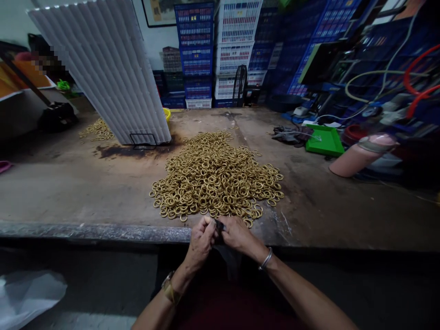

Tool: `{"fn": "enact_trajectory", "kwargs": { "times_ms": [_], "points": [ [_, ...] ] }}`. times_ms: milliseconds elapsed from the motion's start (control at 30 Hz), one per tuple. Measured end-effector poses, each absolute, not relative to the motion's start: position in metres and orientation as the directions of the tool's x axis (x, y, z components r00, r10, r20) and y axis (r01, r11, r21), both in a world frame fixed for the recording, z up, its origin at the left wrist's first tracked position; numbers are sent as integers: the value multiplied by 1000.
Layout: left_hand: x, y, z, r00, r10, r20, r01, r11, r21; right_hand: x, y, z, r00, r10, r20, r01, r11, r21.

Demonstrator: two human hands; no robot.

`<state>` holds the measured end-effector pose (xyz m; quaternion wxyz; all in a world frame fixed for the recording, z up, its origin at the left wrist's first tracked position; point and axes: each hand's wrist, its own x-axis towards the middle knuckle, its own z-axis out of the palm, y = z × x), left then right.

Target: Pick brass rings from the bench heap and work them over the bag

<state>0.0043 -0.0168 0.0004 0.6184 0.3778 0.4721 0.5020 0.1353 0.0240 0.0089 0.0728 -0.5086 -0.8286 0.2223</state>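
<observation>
L hand [202, 237] & R hand [237, 233] meet at lower ctr of the frame, at the front edge of the counter [85, 192]. R fingers are closed around a small dark object [220, 225] (too small & blurry to ID) that sits btwn the 2 hands. L fingers are curled together right at its left end; can't tell what, if anything, they pinch.

Just beyond the hands, mid-frame: a big heap of brass-colored rings [213, 178], loose & overlapping, a few strays along its edges. L wrist has a gold-toned band [169, 289], R wrist a silver bangle [266, 259].

Upper left: a tall white ribbed panel [103, 68], tilted, w/ a black wire stand [144, 141] at its base, on a dark-stained patch. Behind it, a smaller ring pile [98, 129] & part of a yellow container [167, 114].

Top ctr, at the back: stacked blue crates [195, 55] & white crates [237, 27]. Right side: a green tray [325, 140] w/ a crumpled gray item [292, 134] just to its left, a leaning pink cylinder [357, 158], & an orange-red hose [410, 73] at upper right. Lower left corner: a whitish plastic bag [30, 293], below counter level.
</observation>
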Motion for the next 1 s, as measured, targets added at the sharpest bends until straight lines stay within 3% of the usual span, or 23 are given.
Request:
{"fn": "enact_trajectory", "kwargs": {
  "times_ms": [200,400,767,900,1000],
  "points": [
    [-16,-47,12,120,944,-309,-477,328,816,114,32,-3,-442,891,-102,858,386,-340],
    [-50,-53,5,-36,940,-340,-665,231,710,61,32,-1,-614,789,13,729,573,-375],
    [-86,-52,-13,-72,908,-412,-873,142,466,27,38,-14,-585,810,-35,793,562,-233],
    [-82,-44,-14,-121,892,-436,-829,151,539,37,41,-19,-573,820,-2,783,546,-298],
    [-72,-36,-13,-175,898,-403,-706,171,688,49,49,-18,-515,856,50,736,472,-486]
  ]
}}
